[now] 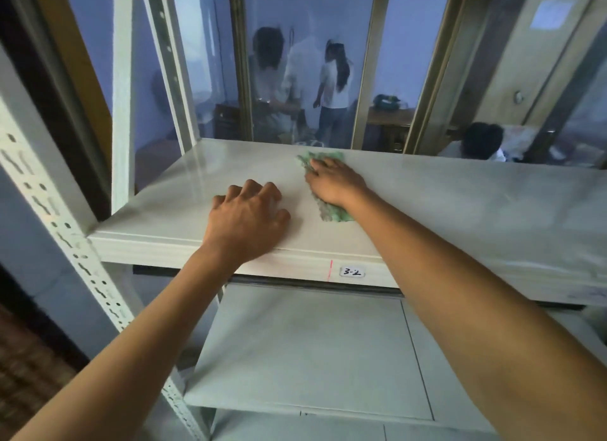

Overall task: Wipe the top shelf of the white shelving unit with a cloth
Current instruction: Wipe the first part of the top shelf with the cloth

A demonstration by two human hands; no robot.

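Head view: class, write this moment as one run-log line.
step: wipe top shelf | right hand: presses green cloth onto shelf | left hand: rests on shelf by front edge | label: 3-2

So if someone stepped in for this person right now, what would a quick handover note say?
The left hand rests on the shelf near its front edge, fingers bent, holding nothing.
The right hand presses flat on the cloth, about mid-shelf.
The cloth lies on the top shelf under that hand, showing beyond the fingers and by the wrist.
Done: cloth is on the shelf and in wiping position; which areas are already wiped does not show.
Left: probably sweep the whole surface, including the long stretch to the right.
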